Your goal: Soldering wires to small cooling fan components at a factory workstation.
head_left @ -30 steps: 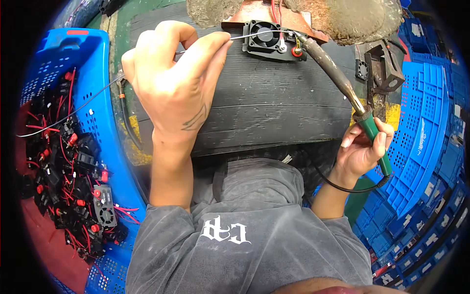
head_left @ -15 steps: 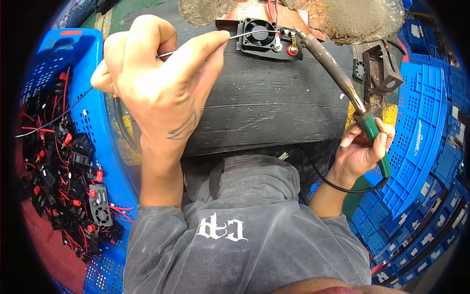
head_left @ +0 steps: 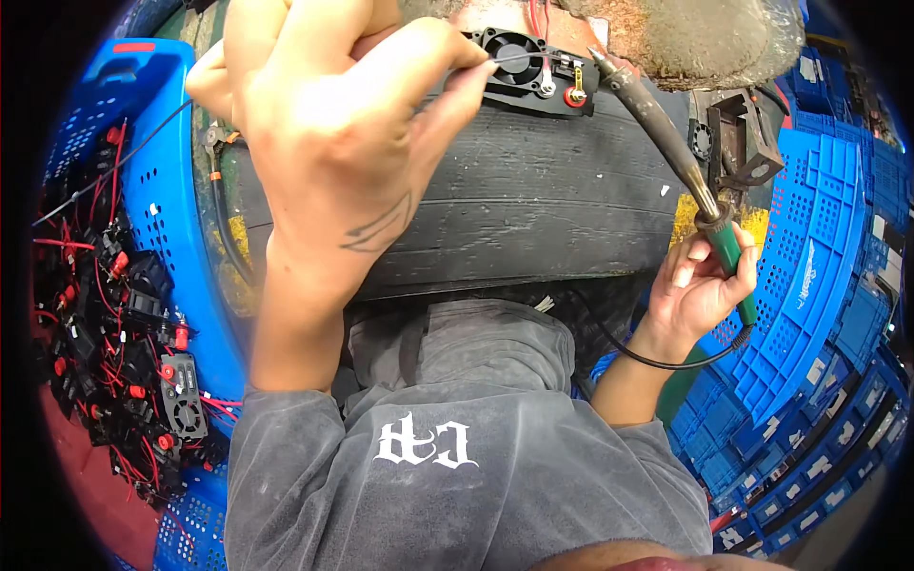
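Pinched between the thumb and forefinger of my left hand (head_left: pixel 333 133) is a length of solder wire (head_left: pixel 522 57), which reaches right across a small black fan unit (head_left: pixel 514 92). The unit carries a round fan, red wires (head_left: pixel 540 19), a silvery ring terminal and a red-based terminal (head_left: pixel 575 97). My right hand (head_left: pixel 690 281) grips the green handle of a soldering iron (head_left: pixel 657 124). The iron slants up and left, its tip just beyond the unit's right end, seemingly apart from the contacts. My left fingers partly cover the unit's left end.
A blue perforated crate (head_left: pixel 157 228) at left holds several fan units with red wires. Under the work lies a ribbed black mat (head_left: pixel 533 200). A metal bracket (head_left: pixel 747 143) stands at the right, near a blue crate (head_left: pixel 809 257). A crusted grey slab (head_left: pixel 709 43) borders the far side.
My left hand has moved right and away from me, closer to the fan unit, with the wire. The iron's tip has shifted slightly right, off the unit's contacts.
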{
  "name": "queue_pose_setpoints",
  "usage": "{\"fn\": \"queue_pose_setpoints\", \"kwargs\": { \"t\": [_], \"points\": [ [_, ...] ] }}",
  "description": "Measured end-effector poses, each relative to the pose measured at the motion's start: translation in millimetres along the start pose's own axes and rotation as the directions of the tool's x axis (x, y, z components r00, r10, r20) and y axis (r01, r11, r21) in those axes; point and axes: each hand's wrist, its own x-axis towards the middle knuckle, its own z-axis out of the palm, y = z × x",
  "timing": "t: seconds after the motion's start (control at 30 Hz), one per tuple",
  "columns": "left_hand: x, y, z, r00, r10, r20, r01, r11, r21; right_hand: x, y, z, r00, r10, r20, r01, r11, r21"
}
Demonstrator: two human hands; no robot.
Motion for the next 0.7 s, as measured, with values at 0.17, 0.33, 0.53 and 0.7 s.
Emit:
{"fn": "queue_pose_setpoints", "kwargs": {
  "t": [0.17,0.33,0.53,0.7],
  "points": [
    [-3.2,-2.2,4.7,0.998,0.054,-0.021,-0.055,0.997,-0.060,0.8,7.1,0.9,0.998,0.018,-0.064,-0.019,1.000,-0.009],
    [-5.2,-1.9,3.1,1.000,0.017,-0.014,-0.018,0.995,-0.095,2.1,2.4,1.2,0.998,0.006,-0.060,-0.009,0.999,-0.041],
    [4.7,21.2,-4.0,0.990,-0.134,0.034,0.136,0.988,-0.072,8.3,-2.3,3.5,1.000,0.011,-0.008,-0.011,0.996,-0.089],
    [3.5,23.2,-1.9,0.988,-0.149,0.037,0.152,0.986,-0.067,6.7,-1.5,8.0,1.000,0.015,-0.018,-0.017,0.996,-0.091]
  ]
}}
